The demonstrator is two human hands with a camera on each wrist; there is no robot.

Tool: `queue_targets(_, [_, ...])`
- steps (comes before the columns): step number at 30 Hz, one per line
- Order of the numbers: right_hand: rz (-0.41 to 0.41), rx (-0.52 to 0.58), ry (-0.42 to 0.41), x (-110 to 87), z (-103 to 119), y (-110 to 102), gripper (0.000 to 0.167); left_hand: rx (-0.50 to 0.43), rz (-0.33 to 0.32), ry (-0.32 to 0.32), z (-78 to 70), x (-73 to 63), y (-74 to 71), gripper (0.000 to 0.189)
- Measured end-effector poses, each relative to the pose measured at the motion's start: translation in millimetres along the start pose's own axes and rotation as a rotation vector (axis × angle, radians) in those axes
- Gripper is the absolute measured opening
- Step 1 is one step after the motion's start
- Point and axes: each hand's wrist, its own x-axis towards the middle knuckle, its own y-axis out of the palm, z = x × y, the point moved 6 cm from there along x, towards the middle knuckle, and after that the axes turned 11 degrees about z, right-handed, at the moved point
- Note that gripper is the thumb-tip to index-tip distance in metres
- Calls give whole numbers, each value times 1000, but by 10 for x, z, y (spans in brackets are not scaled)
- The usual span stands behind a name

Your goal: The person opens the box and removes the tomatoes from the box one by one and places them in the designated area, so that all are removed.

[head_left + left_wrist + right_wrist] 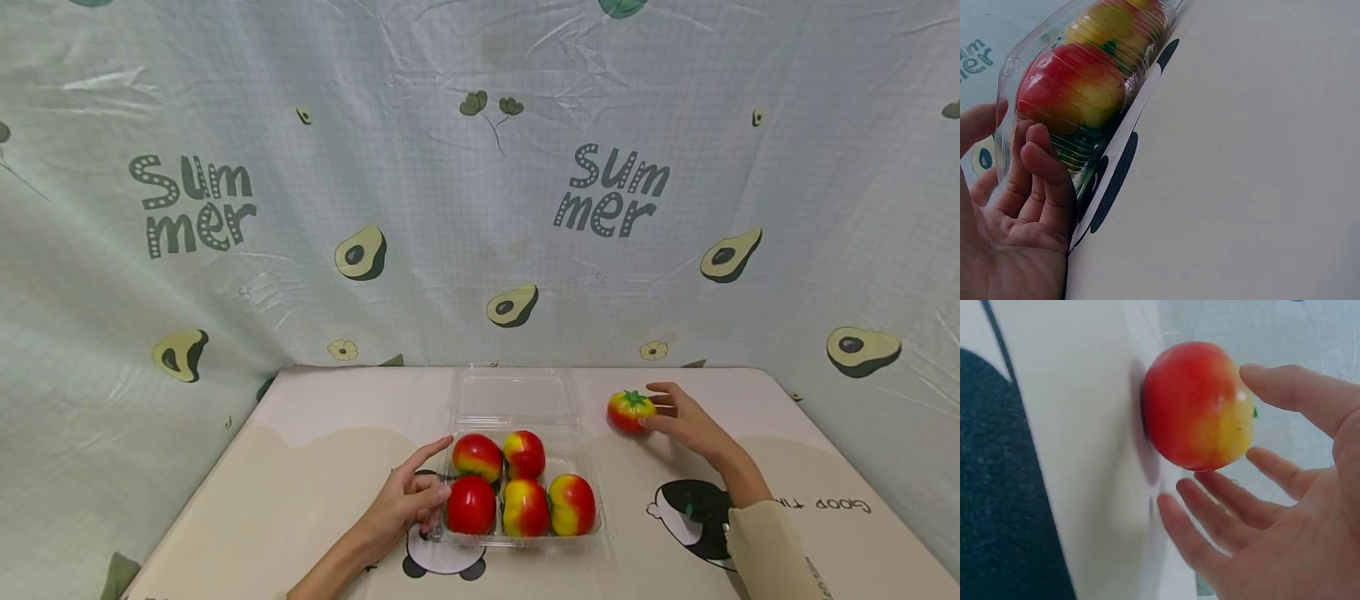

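A clear plastic fruit box [543,540] stands on the table with its lid folded back. Inside are several red-and-yellow tomatoes [470,505], one of its front spots and most others filled, while the back right spot is bare. My left hand [405,500] holds the box's left rim, the thumb on one side and curled fingers outside the wall in the left wrist view. To the right of the box, a single tomato [1197,406] with a green leafy top sits on the table. Around it, my right hand [686,425] has its fingers spread, thumb at the tomato's edge.
The lid [513,396] lies flat behind the box. A pale table [315,467] with printed cartoon figures carries everything. Behind and on both sides hangs a sheet [450,192] printed with avocados and lettering.
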Motion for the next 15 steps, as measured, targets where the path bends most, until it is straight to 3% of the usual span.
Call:
queue_targets(8, [-49, -42, 35, -81, 150, -104, 76, -1, -14, -25, 17, 8, -7, 72])
queue_targets(15, [-68, -61, -46, -119, 414, -143, 72, -4, -11, -24, 27, 14, -15, 72])
